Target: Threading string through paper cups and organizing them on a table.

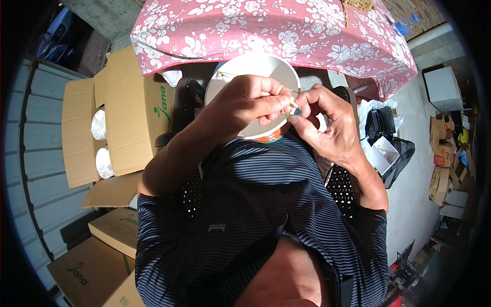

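Both my hands meet over a white bucket point(276, 65) that stands between my knees. My left hand point(248, 102) is closed, its thumb and forefinger pinching a small pale yellowish piece point(294, 104). Close against that piece, my right hand point(332, 125) is closed too, with thumb and forefinger at a small dark blue thing point(296, 111). The kind of either thing is too small to tell. A white patch shows by the curled fingers of my right hand; I cannot tell what it is. My forearms hide part of the bucket's rim.
Ahead stands a table under a pink cloth point(245, 30) with white flowers. To the left are an open cardboard box point(128, 123) with white round things and stacked cartons point(92, 271). A white container point(384, 153) and black bags lie at right; more boxes point(442, 84) stand beyond.
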Demonstrator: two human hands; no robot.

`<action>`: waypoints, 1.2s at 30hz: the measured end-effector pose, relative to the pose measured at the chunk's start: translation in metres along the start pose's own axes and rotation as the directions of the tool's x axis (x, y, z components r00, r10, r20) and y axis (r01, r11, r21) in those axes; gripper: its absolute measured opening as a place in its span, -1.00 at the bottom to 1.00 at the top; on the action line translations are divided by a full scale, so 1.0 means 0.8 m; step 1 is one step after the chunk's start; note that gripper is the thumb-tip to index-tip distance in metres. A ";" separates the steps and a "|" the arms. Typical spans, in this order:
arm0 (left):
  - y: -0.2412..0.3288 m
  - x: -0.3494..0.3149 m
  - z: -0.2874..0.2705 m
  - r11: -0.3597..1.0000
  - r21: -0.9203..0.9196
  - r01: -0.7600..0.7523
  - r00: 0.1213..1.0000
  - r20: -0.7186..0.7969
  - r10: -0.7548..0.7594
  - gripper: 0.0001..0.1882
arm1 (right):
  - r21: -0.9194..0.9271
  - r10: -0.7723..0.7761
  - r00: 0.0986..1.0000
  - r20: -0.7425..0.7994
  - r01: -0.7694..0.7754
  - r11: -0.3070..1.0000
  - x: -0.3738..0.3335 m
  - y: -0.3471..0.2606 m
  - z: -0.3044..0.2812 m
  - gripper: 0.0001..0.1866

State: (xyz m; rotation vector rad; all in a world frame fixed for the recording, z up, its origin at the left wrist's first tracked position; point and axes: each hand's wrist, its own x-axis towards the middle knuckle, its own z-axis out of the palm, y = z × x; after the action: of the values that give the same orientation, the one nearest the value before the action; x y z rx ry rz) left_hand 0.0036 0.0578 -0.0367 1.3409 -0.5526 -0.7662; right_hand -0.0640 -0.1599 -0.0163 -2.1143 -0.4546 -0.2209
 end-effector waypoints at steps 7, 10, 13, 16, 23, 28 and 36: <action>0.005 -0.003 0.012 0.990 0.138 -0.021 0.997 -0.075 0.032 -0.82 | -0.070 -0.147 0.987 -0.072 0.142 0.987 0.002 0.005 -0.001 -0.89; 0.003 -0.003 0.012 0.991 0.108 -0.078 0.991 -0.098 0.088 -0.82 | -0.082 -0.135 0.990 -0.048 0.131 0.988 0.005 0.000 -0.007 -0.92; 0.004 -0.008 0.005 0.996 0.017 -0.090 0.992 -0.083 0.091 -0.79 | -0.114 -0.111 0.994 0.021 0.113 0.987 0.006 0.002 -0.020 -0.96; -0.001 -0.013 -0.002 0.985 -0.120 -0.125 0.992 0.008 0.127 -0.73 | -0.037 -0.057 0.996 0.066 0.060 0.998 0.005 0.001 -0.024 -0.96; -0.001 -0.012 0.008 0.964 0.119 -0.237 0.971 -0.009 0.240 -0.76 | 0.043 -0.001 0.993 0.117 -0.004 0.999 0.016 -0.001 -0.029 -0.96; 0.014 -0.012 0.028 0.765 0.583 -0.273 0.907 -0.109 0.407 -0.85 | -0.073 -0.218 0.968 0.124 0.228 0.971 0.020 -0.018 -0.037 -0.96; 0.016 -0.016 0.031 0.514 0.705 -0.488 0.751 0.040 0.659 -0.90 | -0.217 -0.284 0.939 0.194 0.324 0.921 0.021 -0.035 -0.053 -0.82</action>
State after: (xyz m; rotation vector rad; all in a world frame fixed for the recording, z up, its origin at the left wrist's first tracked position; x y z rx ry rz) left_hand -0.0205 0.0521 -0.0189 1.7348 -1.0951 0.2211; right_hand -0.0594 -0.1773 0.0339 -2.3053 -0.8956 -0.3016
